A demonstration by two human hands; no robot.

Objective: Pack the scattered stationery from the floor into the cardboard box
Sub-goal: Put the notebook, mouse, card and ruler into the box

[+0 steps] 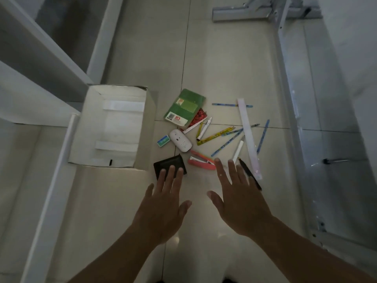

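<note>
An open cardboard box (142, 127) stands on the tiled floor at left; nothing loose shows inside it. Right of it lies scattered stationery: a green notebook (184, 106), a white oval device (180, 140), a small blue-green eraser (163, 141), a black wallet-like case (169, 161), a pink stapler (201, 163), a long white ruler (247, 131), a black pen (247, 170) and several blue and yellow pens and pencils (216, 134). My left hand (163, 203) is spread flat, fingertips over the black case. My right hand (236, 197) is spread over the stapler's end and the black pen. Neither holds anything.
White shelving (30, 64) rises at the left, close against the box. A metal frame leg (293, 94) runs along the right side, with a crossbar (244, 14) at the top. Bare floor tiles (151, 48) stretch beyond the pile.
</note>
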